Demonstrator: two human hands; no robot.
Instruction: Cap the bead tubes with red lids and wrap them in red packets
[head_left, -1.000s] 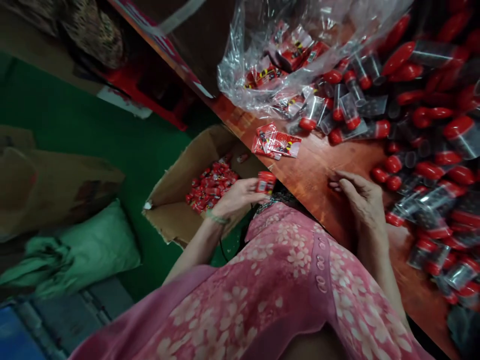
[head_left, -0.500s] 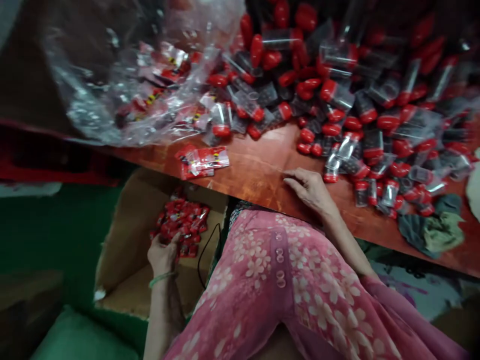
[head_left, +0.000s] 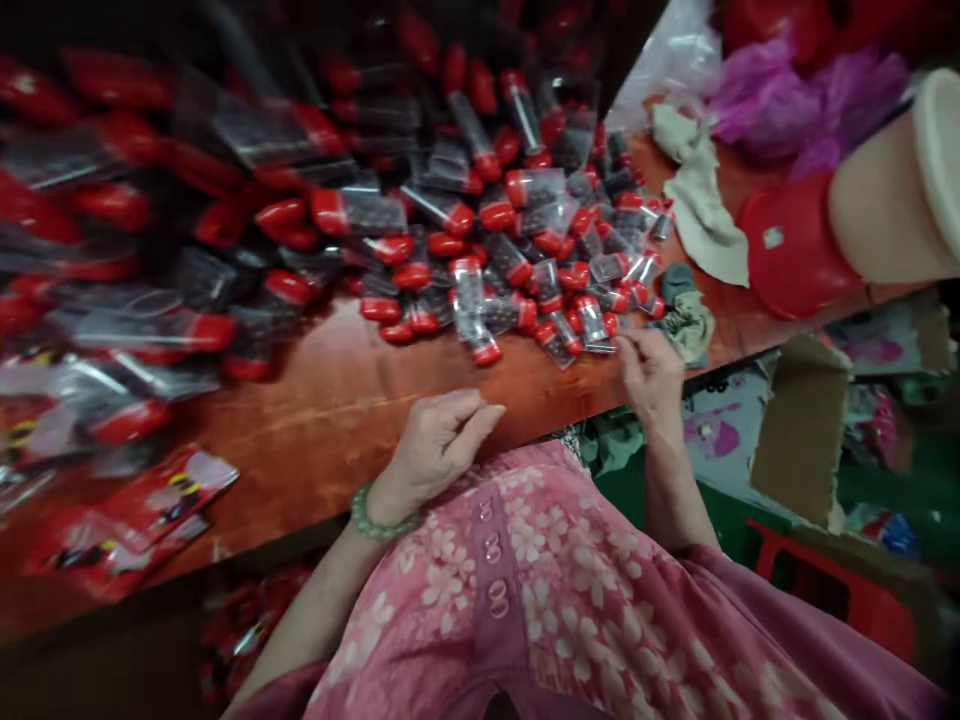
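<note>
My left hand (head_left: 439,445), with a green beaded bracelet (head_left: 379,515) at its wrist, rests at the table's front edge. Its fingers are curled in and nothing shows in them. At the near right end of a heap of clear tubes with red caps (head_left: 510,260), my right hand (head_left: 651,378) has its fingertips pressed together. They reach the edge of a small red-capped tube (head_left: 595,325); whether they grip it is hidden. The tubes seem to hold small dark pieces. Flat red packets (head_left: 161,500) lie on the table at the left.
Below the table's left side, more red packets (head_left: 244,625) show in shadow. Crumpled cloths (head_left: 686,320) lie right of my right hand. Beyond stand a red tub (head_left: 795,250) and a cream bucket (head_left: 885,200). An open cardboard box (head_left: 799,440) and a red stool (head_left: 840,590) are lower right.
My view has swung to the right. My left hand has come up from the red packets in the box to the table edge. My right hand has moved right, to the tubes.
</note>
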